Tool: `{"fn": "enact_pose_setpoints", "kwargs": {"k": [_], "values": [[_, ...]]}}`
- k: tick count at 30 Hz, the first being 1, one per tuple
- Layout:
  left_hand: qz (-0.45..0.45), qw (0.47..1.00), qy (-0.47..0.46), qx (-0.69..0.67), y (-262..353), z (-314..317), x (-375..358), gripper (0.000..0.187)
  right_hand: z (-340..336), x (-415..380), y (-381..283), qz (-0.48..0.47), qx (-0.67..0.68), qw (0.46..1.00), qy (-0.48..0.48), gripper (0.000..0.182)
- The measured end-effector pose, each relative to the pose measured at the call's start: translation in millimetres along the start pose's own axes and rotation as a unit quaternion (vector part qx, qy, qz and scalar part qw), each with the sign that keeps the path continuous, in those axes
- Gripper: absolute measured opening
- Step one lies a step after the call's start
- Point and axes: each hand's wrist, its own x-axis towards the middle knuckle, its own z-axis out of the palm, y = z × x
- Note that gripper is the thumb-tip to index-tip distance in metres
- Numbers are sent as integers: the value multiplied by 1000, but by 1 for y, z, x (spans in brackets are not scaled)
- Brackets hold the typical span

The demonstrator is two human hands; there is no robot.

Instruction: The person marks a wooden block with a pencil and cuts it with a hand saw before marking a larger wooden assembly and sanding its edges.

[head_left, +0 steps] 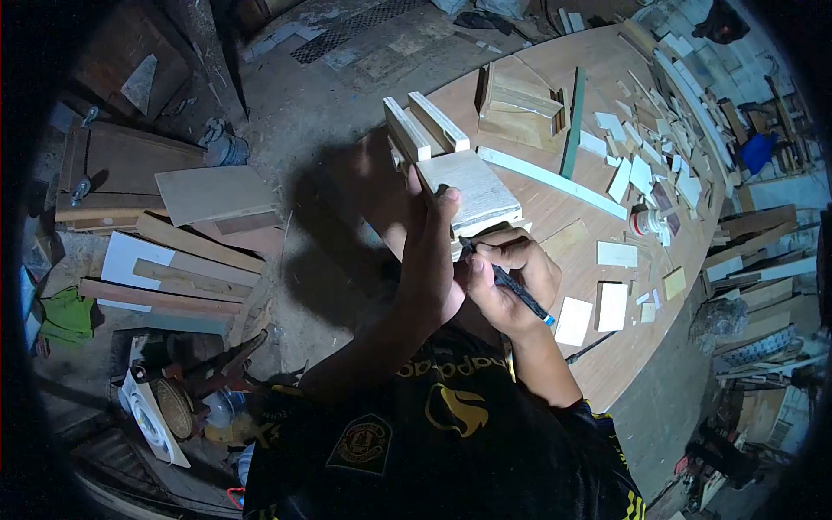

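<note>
My left hand [431, 208] is closed around a wooden assembly, its thumb lying on the flat top. This wooden assembly [475, 186] has a pale, grey-grained block at the near end and two parallel plywood strips standing out at the far end. In my right hand [523, 276] is a dark pen [520, 295] with a blue end, gripped between thumb and fingers. The pen's tip meets the near edge of the block, just right of my left wrist.
A round wooden table [620, 368] carries a wooden box frame [522, 104], a green strip [574, 121], a long white strip [555, 180], a tape roll [643, 223] and several offcuts. Boards [217, 195] lie on the floor at left; more timber [763, 251] is stacked at right.
</note>
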Motion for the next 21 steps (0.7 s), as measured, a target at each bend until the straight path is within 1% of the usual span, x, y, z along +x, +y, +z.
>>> {"fn": "enact_pose_setpoints", "kwargs": {"k": [2,5,7,9,10,12,15,16,18,19,21], "values": [[4,1000,4,2,-4,-4,2,68,2,-1,-2,28,3,999,21,17],[8,1000,11,7,-6,-4,2,68,6,-2,-1,20,5,999,36,16],[9,1000,13,9,-7,-6,4,68,3,-1,-2,20,5,999,24,17],[34,999,-27,12,-14,-16,8,69,1,1,-1,21,4,1000,12,17],[33,999,-27,12,-17,-19,9,69,0,2,0,13,-1,1000,6,17],[48,998,-36,13,-25,-25,10,59,0,2,0,5,-6,1000,-1,17],[71,996,-46,13,-30,-30,11,46,3,-1,0,33,-4,999,20,17],[71,996,-45,13,-28,-28,12,46,3,-2,1,25,1,1000,12,16],[6,1000,-15,-15,-21,-22,14,69,2,-1,1,19,5,1000,4,16],[5,1000,-15,-15,-22,-22,14,69,1,1,1,12,-1,1000,1,17],[13,1000,-20,-12,-23,-24,15,58,1,2,1,5,-6,1000,-1,18]]}}
